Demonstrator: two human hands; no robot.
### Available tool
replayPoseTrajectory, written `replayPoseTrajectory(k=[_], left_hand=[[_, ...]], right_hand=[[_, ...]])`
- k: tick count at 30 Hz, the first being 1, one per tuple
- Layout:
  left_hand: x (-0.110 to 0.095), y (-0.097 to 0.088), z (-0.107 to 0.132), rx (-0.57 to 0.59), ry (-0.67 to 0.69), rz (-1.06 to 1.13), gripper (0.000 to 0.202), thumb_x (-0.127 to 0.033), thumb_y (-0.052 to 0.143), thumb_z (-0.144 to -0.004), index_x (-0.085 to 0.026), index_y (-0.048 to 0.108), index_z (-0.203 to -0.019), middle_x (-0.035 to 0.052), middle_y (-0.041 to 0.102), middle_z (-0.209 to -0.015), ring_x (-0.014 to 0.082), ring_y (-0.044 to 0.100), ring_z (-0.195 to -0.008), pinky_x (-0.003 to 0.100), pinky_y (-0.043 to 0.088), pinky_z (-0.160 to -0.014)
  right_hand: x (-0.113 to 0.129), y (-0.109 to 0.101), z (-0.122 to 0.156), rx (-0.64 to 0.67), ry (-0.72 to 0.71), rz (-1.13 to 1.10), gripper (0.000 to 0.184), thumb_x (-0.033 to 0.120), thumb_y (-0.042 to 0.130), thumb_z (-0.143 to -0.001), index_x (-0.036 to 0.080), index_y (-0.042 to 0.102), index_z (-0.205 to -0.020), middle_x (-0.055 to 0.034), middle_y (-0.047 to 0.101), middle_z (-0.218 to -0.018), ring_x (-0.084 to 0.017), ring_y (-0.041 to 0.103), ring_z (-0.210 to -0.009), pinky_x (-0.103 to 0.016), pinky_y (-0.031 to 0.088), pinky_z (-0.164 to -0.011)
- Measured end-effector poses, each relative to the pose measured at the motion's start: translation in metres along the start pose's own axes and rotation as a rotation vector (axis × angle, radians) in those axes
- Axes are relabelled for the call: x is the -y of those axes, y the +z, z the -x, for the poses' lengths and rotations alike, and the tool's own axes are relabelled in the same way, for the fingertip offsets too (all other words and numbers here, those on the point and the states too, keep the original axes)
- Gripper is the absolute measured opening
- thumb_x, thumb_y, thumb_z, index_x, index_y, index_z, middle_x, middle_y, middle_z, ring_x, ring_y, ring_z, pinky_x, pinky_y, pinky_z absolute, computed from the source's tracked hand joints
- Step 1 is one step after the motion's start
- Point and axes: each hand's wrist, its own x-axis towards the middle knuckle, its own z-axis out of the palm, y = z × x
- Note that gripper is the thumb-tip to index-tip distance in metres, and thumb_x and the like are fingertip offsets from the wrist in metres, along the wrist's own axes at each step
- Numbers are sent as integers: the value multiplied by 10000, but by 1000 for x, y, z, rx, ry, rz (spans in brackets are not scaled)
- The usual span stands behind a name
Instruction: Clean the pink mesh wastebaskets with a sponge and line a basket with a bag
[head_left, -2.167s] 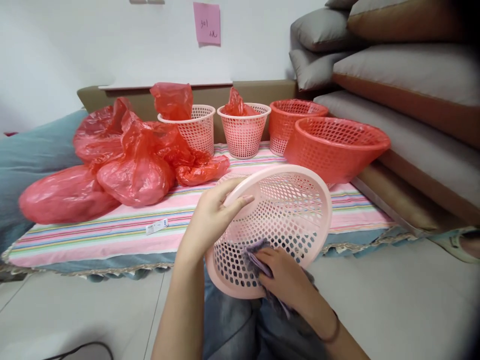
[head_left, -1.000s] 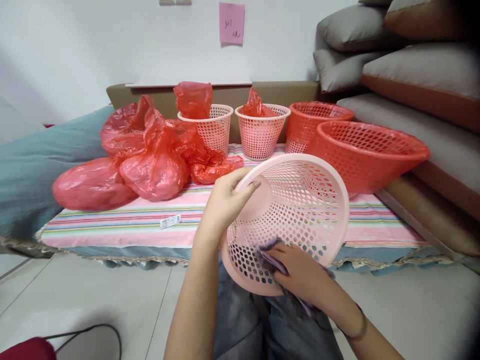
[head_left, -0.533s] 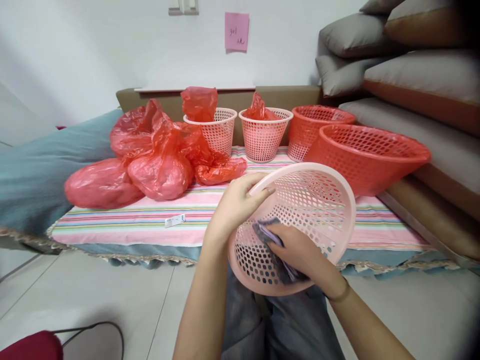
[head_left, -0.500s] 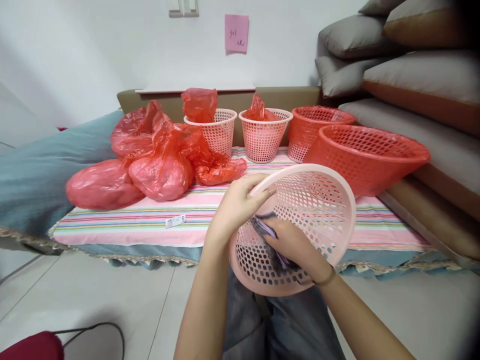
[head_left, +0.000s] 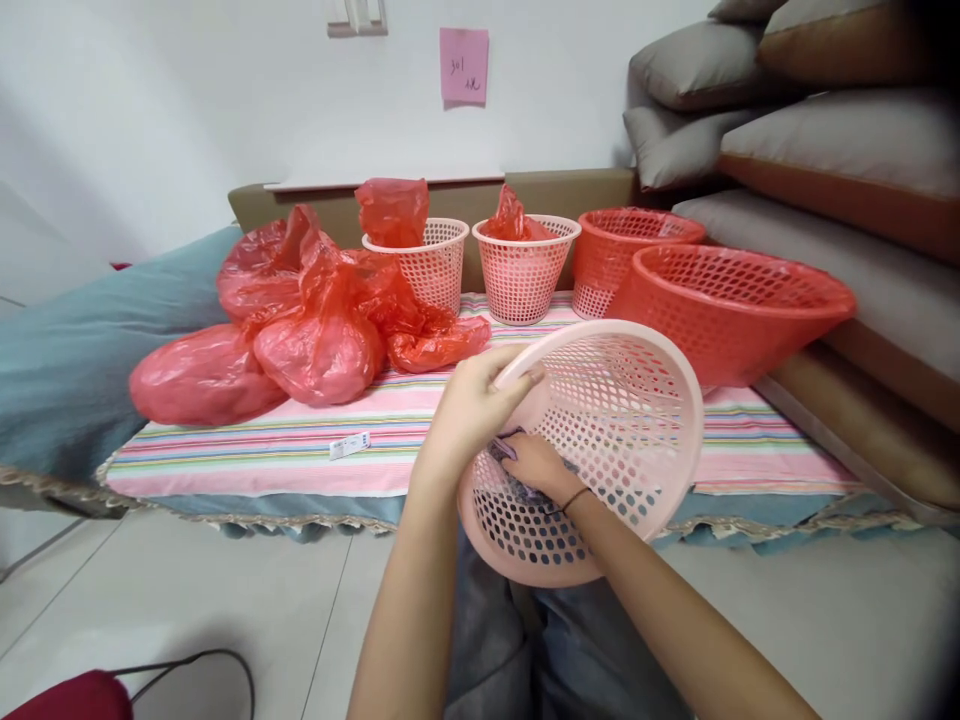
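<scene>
A pale pink perforated plastic basket (head_left: 667, 430) is tilted over my lap, its mouth facing me. My left hand (head_left: 480, 400) is closed on the basket's upper left rim, thumb inside. Deep inside the basket, my right hand (head_left: 541, 465) presses a dark grey and purple cloth (head_left: 517, 478) against the inner wall near the bottom. Part of the cloth is hidden by the hand and wrist. Right behind this basket, a basket wrapped in red plastic (head_left: 739, 310) lies tilted on the bed.
Several filled red plastic bags (head_left: 322, 340) lie at left on the striped sheet (head_left: 262, 460). Two pink baskets (head_left: 525, 280) with red bags inside stand at the back, beside another red-covered basket (head_left: 637, 245). Cushions (head_left: 840, 150) are stacked at right. A small white packet (head_left: 349, 445) lies near the front edge.
My right hand has moved deeper into the basket, up and to the left, with the cloth. My left hand keeps its hold on the rim. The view has shifted slightly.
</scene>
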Motion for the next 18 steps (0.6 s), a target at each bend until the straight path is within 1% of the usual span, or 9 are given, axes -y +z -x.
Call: replayPoseTrajectory(k=[2, 5, 6, 9, 12, 14, 15, 16, 18], left_hand=[[3, -6, -5, -12, -12, -17, 215, -231, 615, -846, -192, 738, -1018, 34, 762, -990, 208, 675, -941, 347, 496, -883], [5, -13, -9, -10, -1, -21, 239, -206, 602, -845, -181, 732, -1045, 46, 757, -1037, 202, 670, -977, 342, 482, -912], [5, -14, -9, -11, 5, -26, 248, -197, 597, -844, -180, 730, -1053, 48, 754, -1056, 201, 668, -988, 342, 479, -920], [4, -14, -8, -15, 26, -47, 254, -177, 587, -836, -185, 728, -1048, 45, 752, -1075, 200, 667, -994, 346, 478, -929], [4, -13, -7, -21, 35, -56, 237, -181, 595, -830, -183, 731, -1024, 42, 758, -1052, 202, 669, -980, 348, 481, -927], [4, -13, -6, -18, 32, -51, 232, -193, 601, -832, -183, 730, -1025, 41, 758, -1049, 202, 669, -976, 345, 481, -921], [4, -13, -6, -15, 32, -49, 230, -197, 602, -834, -183, 730, -1025, 39, 759, -1044, 201, 668, -972, 341, 482, -912], [4, -14, -5, -10, 32, -48, 229, -200, 603, -836, -185, 730, -1025, 37, 759, -1036, 199, 668, -964, 336, 484, -899], [3, -13, -2, 1, 35, -50, 225, -204, 606, -838, -188, 731, -1025, 32, 758, -1019, 195, 667, -945, 327, 488, -876]], right_hand=[[0, -4, 21, 13, -12, 9, 282, 219, 501, -859, 165, 691, -1060, -125, 706, -1123, -258, 638, -1031, -326, 437, -891], [3, -14, 70, 36, -60, -25, 305, 190, 499, -828, 180, 695, -1062, -92, 706, -1107, -239, 628, -1007, -329, 432, -912], [4, -18, 88, 47, -79, -69, 332, 178, 501, -815, 191, 695, -1084, -79, 703, -1120, -237, 621, -1009, -338, 432, -923], [6, -30, 139, 78, -99, -207, 467, 146, 491, -799, 248, 653, -1225, -44, 659, -1249, -246, 586, -1091, -381, 423, -987], [4, -42, 172, 126, -72, -325, 511, 125, 494, -794, 285, 641, -1256, -25, 641, -1291, -234, 572, -1158, -378, 424, -1028], [2, -47, 179, 126, -74, -417, 483, 142, 512, -811, 281, 642, -1255, -29, 644, -1291, -227, 580, -1172, -367, 430, -1039], [0, -48, 176, 105, -84, -465, 459, 162, 522, -827, 272, 640, -1257, -36, 646, -1289, -228, 587, -1172, -367, 435, -1040], [-2, -48, 170, 71, -94, -514, 437, 185, 528, -843, 261, 636, -1260, -43, 652, -1284, -232, 596, -1167, -372, 444, -1035], [-4, -46, 144, -36, -117, -593, 413, 221, 537, -864, 239, 623, -1268, -56, 663, -1267, -245, 613, -1151, -393, 460, -1025]])
